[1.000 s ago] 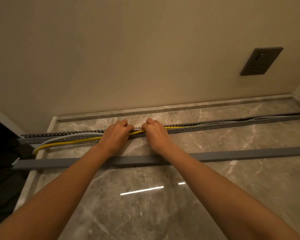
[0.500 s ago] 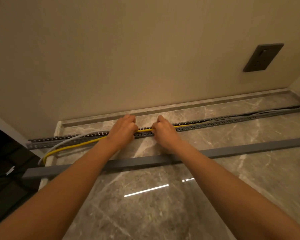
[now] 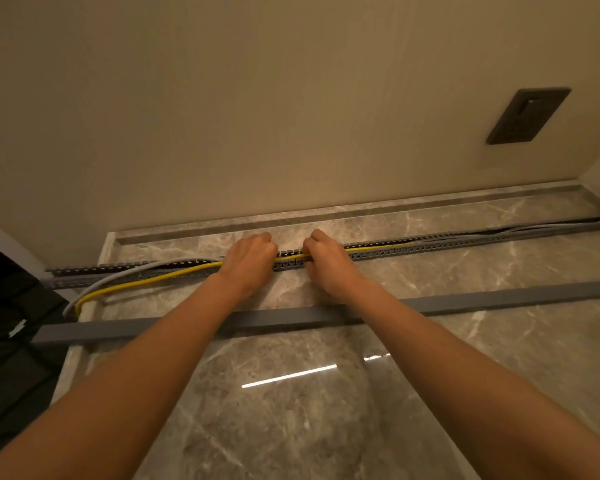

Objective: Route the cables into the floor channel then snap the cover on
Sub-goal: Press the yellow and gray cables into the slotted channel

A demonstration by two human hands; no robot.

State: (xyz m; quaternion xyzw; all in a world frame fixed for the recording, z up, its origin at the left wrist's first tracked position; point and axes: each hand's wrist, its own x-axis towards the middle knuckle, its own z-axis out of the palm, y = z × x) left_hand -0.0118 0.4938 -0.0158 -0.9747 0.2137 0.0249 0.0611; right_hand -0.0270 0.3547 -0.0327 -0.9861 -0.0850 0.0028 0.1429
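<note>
**cable_newbie:** ok so where's everything sitting right now?

**floorduct_dan:** The long grey slotted plastic floor channel (image 3: 430, 245) runs left to right across the glossy grey marble-look floor (image 3: 291, 410), near the beige wall (image 3: 257, 116). Both hands are on it around the middle, close together with a small gap between them. The left hand (image 3: 248, 263) has its fingers curled down over the channel, pinched on the thin yellow cable (image 3: 146, 283). The right hand (image 3: 326, 259) is curled the same way, closed on that yellow cable just to the right.

**cable_newbie:** is the cable actually in?

**floorduct_dan:** To the right of the hands the yellow one lies inside the channel. To the left it climbs out, sags over the near wall and curves off at the floor's left edge. A pale grey round cable (image 3: 118, 277) runs beside it there and hangs out the same way. At the far right end some grey and dark cables ride along the top; can't tell how well they're seated.

**cable_newbie:** and the cover?

**floorduct_dan:** The long flat grey plastic cover strip (image 3: 499, 299) lies loose on the floor, parallel to the channel, on the near side, apart from it, under both forearms. There's a dark rectangular wall socket plate (image 3: 529, 116) up at the right.
</note>
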